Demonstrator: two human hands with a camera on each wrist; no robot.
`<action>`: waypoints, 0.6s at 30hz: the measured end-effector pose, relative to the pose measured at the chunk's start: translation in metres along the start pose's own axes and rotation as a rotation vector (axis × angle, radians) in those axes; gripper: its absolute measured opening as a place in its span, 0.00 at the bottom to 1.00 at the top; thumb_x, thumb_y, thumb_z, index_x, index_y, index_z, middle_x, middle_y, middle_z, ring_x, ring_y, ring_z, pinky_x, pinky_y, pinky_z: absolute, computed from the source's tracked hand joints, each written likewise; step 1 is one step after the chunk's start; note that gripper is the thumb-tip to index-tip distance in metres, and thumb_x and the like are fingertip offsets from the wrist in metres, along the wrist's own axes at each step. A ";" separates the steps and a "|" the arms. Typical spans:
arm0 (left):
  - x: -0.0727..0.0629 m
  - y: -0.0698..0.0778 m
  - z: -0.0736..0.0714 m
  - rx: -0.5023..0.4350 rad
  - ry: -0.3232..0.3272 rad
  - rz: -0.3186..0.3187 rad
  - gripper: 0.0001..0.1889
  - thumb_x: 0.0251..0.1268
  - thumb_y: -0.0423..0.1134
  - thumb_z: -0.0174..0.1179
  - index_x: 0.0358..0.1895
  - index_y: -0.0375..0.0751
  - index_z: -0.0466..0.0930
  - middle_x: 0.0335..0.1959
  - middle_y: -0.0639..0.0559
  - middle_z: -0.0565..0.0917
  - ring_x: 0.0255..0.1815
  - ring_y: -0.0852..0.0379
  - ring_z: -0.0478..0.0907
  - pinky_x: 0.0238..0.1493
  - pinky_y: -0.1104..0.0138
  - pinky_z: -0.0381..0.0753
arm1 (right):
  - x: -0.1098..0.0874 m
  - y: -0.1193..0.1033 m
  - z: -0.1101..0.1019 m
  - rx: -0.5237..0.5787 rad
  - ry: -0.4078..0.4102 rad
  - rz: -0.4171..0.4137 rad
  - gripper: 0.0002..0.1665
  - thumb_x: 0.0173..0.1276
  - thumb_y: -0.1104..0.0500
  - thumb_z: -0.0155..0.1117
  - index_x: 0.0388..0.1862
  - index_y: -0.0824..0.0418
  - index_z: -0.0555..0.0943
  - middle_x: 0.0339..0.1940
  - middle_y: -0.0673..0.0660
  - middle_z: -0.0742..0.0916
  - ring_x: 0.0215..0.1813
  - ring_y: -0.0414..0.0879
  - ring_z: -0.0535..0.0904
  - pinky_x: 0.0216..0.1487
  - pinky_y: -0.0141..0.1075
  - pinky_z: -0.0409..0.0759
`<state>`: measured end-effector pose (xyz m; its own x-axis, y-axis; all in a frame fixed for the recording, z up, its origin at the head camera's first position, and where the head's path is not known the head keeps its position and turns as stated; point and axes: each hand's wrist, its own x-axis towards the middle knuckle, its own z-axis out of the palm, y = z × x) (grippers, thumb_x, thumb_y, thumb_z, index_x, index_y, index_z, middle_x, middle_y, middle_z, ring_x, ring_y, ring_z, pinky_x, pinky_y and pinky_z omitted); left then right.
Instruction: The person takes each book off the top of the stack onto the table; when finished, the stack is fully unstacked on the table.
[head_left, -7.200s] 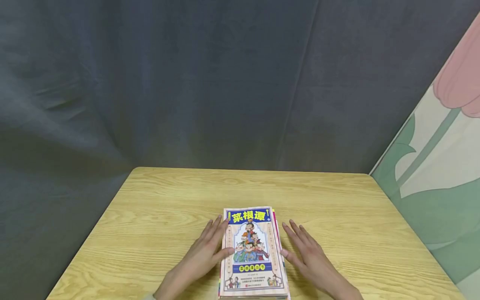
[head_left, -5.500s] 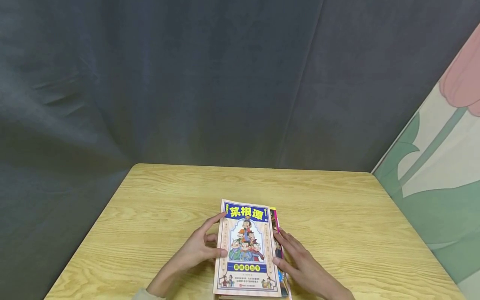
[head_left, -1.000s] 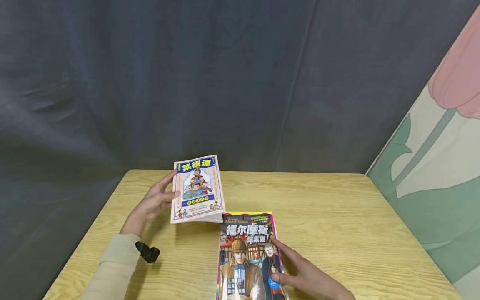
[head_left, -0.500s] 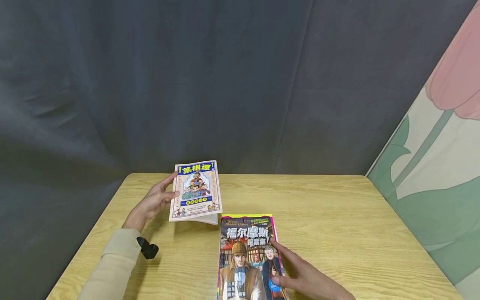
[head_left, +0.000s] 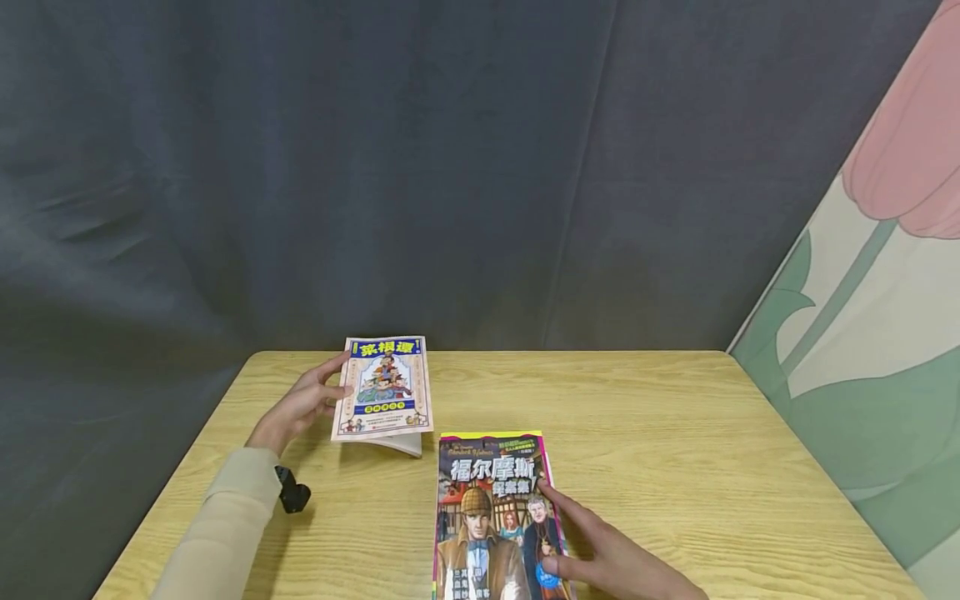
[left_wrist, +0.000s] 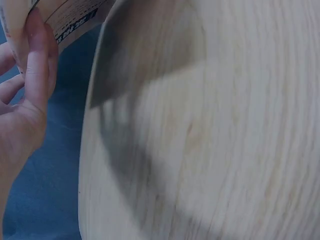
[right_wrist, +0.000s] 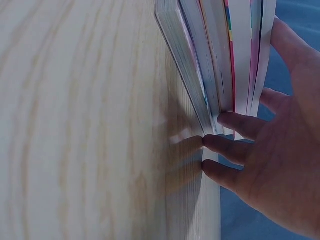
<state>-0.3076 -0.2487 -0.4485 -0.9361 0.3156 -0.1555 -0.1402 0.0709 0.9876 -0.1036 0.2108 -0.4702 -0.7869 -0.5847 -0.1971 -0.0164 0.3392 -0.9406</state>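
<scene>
My left hand [head_left: 300,407] pinches the left edge of a paperback book [head_left: 386,385] with a pale cover and a blue title band. The book hangs over the back left of the table, and its lower pages sag below the cover. In the left wrist view, the fingers [left_wrist: 37,67] grip the book's edge, and a shadow falls on the wood. My right hand [head_left: 600,546] rests along the right side of a stack of books, topped by a detective-themed book [head_left: 480,521]. In the right wrist view, its extended fingers [right_wrist: 242,124] touch the stack [right_wrist: 215,60] and the tabletop.
A light wood-grain table [head_left: 675,450] spans the view. Behind it and at left hangs a dark grey-blue curtain [head_left: 420,167]. A tulip-patterned cloth [head_left: 885,333] borders the right side. A small black device [head_left: 292,492] is worn at the left wrist.
The pale paperback, earlier on top of the stack, was lifted off by my left hand to the back left, uncovering the detective book. In the last second it sank slightly. The right hand stayed.
</scene>
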 end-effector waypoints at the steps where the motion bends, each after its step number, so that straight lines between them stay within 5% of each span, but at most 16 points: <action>1: 0.001 -0.001 -0.001 0.001 0.000 -0.006 0.40 0.69 0.26 0.50 0.78 0.50 0.41 0.73 0.38 0.50 0.44 0.53 0.81 0.44 0.54 0.84 | 0.000 0.000 0.000 -0.009 0.003 0.003 0.44 0.74 0.53 0.55 0.79 0.44 0.42 0.78 0.65 0.50 0.75 0.65 0.48 0.64 0.25 0.63; 13: 0.013 -0.006 -0.013 0.124 0.023 -0.086 0.39 0.69 0.28 0.50 0.78 0.48 0.42 0.70 0.33 0.61 0.41 0.54 0.83 0.41 0.58 0.83 | 0.000 -0.002 0.003 -0.099 0.044 0.011 0.45 0.73 0.51 0.57 0.79 0.43 0.43 0.78 0.64 0.52 0.75 0.64 0.49 0.68 0.35 0.64; 18: 0.018 -0.005 -0.016 0.161 -0.002 -0.089 0.39 0.68 0.27 0.50 0.78 0.45 0.41 0.64 0.30 0.68 0.40 0.54 0.82 0.41 0.57 0.83 | 0.000 -0.005 0.004 -0.148 0.070 0.031 0.45 0.72 0.49 0.58 0.79 0.41 0.44 0.78 0.64 0.52 0.75 0.65 0.48 0.69 0.57 0.61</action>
<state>-0.3286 -0.2586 -0.4563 -0.9217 0.3028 -0.2423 -0.1690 0.2488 0.9537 -0.1006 0.2061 -0.4664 -0.8297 -0.5211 -0.2002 -0.0784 0.4638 -0.8825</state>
